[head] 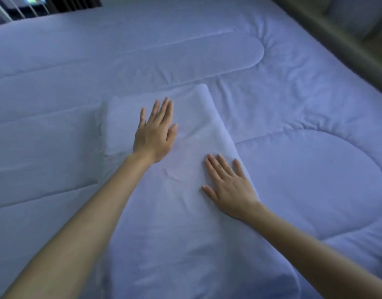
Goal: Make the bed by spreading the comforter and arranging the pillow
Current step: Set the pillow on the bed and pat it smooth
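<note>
Pillow, long, white and softly creased, lies on the smooth quilted comforter with curved stitching. Left hand and right hand rest flat on it, fingers spread, grip apart.

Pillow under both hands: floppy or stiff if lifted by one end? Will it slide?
The pillow likely sags if lifted by one end: its cover wrinkles between the flat left hand and right hand. Probably light. It may slide easily on the smooth comforter.
</note>
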### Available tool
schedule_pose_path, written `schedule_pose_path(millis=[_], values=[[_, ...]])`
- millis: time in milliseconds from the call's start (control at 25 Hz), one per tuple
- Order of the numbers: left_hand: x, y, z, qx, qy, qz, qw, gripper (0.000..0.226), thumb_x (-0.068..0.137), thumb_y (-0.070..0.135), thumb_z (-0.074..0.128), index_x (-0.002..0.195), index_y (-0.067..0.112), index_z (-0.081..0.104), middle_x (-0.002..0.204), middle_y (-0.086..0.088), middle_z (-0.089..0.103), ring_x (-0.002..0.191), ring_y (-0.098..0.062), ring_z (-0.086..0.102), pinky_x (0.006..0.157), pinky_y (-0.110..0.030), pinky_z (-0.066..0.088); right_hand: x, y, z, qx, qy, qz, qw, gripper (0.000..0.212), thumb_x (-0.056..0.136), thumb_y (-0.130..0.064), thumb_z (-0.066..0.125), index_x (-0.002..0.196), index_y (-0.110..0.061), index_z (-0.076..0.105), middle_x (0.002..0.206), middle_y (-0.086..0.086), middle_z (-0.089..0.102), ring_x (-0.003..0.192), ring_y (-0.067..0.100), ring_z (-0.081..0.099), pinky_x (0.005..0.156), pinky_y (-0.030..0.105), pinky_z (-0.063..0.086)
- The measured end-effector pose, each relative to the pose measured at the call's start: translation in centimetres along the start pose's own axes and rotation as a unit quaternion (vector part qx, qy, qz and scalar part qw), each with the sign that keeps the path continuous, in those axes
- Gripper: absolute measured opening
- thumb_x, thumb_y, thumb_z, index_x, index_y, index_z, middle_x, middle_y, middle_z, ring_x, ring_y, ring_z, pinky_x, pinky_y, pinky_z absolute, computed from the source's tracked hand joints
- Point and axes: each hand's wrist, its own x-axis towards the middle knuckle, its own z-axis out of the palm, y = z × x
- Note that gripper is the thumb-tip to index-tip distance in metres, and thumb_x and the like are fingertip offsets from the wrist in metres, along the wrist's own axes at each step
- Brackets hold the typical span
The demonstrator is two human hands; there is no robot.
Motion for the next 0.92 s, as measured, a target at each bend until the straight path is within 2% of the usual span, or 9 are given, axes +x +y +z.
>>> schedule_pose_path(millis=[80,240,320,440,600,720,800,880,920], values=[[0.3,-3.2,3.0,0.066,-0.108,0.033,0.991,0.071,0.093,0.051,0.009,0.152,0.011,0.009,0.162,-0.004,0.007,0.149,-0.019,0.005,0.117,-0.052,0.000,1.1,0.1,0.3,0.010,0.010,-0.009,1.000,0.071,0.094,-0.056,0.016,0.151,-0.013,0.018,0.159,0.001,0.017,0.147,0.022,0.015,0.117,0.043,-0.002],[7.0,-9.4,0.7,0.121,-0.070,-0.251,0.958,0.066,0.099,0.041,0.021,0.151,0.000,0.010,0.161,-0.012,0.004,0.149,-0.029,0.000,0.117,-0.057,-0.003,0.9,0.1,0.7,0.007,0.021,0.009,1.000,0.072,0.094,-0.056,0.016,0.152,-0.014,0.016,0.159,-0.001,0.016,0.147,0.020,0.014,0.116,0.045,0.002],[9.2,-8.3,-1.0,0.062,-0.013,-0.169,0.984,0.064,0.100,0.039,0.023,0.150,0.001,0.012,0.161,-0.012,0.008,0.149,-0.029,0.003,0.117,-0.056,-0.003,0.7,0.0,0.8,0.018,0.024,0.012,0.999,0.072,0.094,-0.057,0.016,0.152,-0.015,0.013,0.160,-0.003,0.012,0.148,0.018,0.010,0.117,0.042,-0.001],[6.0,-7.1,1.8,0.035,-0.070,-0.086,0.993,0.064,0.100,0.044,0.022,0.152,0.008,0.012,0.162,-0.004,0.007,0.149,-0.024,0.003,0.117,-0.056,-0.001,0.9,0.0,0.1,0.028,0.009,0.008,1.000,0.072,0.093,-0.057,0.012,0.153,-0.018,0.005,0.160,-0.006,0.003,0.148,0.014,0.001,0.117,0.040,-0.007],[1.1,-6.6,1.1,-0.008,-0.047,-0.391,0.919,0.068,0.097,0.037,0.030,0.150,-0.001,0.011,0.160,-0.017,0.001,0.148,-0.032,-0.003,0.117,-0.058,-0.002,1.5,0.2,0.2,0.024,-0.018,0.045,0.999,0.073,0.090,-0.057,0.004,0.152,-0.017,0.002,0.161,-0.004,0.000,0.149,0.016,-0.002,0.117,0.040,-0.008],[-5.8,-0.6,0.0,-0.085,0.023,-0.258,0.962,0.063,0.094,0.034,0.034,0.148,0.003,0.025,0.158,-0.014,0.020,0.147,-0.032,0.017,0.114,-0.060,0.009,1.2,-2.1,-1.0,0.027,0.070,0.138,0.988,0.074,0.090,-0.051,0.016,0.149,-0.006,0.022,0.158,0.009,0.020,0.148,0.025,0.012,0.115,0.048,0.000],[-14.8,3.0,1.8,-0.057,0.004,-0.160,0.985,0.063,0.088,0.040,0.032,0.141,0.007,0.042,0.151,-0.011,0.039,0.139,-0.032,0.037,0.107,-0.063,0.026,-1.8,-4.7,-0.5,0.037,0.086,-0.017,0.995,0.068,0.091,-0.048,0.030,0.146,-0.008,0.032,0.154,0.008,0.033,0.144,0.025,0.023,0.112,0.051,0.012],[-21.9,3.8,2.6,-0.023,-0.028,-0.195,0.980,0.064,0.086,0.045,0.034,0.139,0.010,0.046,0.148,-0.010,0.043,0.136,-0.032,0.042,0.102,-0.060,0.035,-5.2,-5.3,1.1,-0.008,0.043,-0.182,0.982,0.062,0.096,-0.051,0.026,0.147,-0.017,0.033,0.152,0.000,0.037,0.142,0.021,0.031,0.110,0.051,0.018],[-24.0,3.8,3.0,-0.016,-0.030,-0.223,0.974,0.065,0.086,0.045,0.034,0.139,0.010,0.047,0.148,-0.011,0.043,0.135,-0.033,0.043,0.099,-0.059,0.038,-5.4,-4.5,1.2,-0.021,0.019,-0.183,0.983,0.061,0.098,-0.052,0.020,0.146,-0.019,0.035,0.151,-0.002,0.039,0.140,0.021,0.036,0.110,0.051,0.018]])
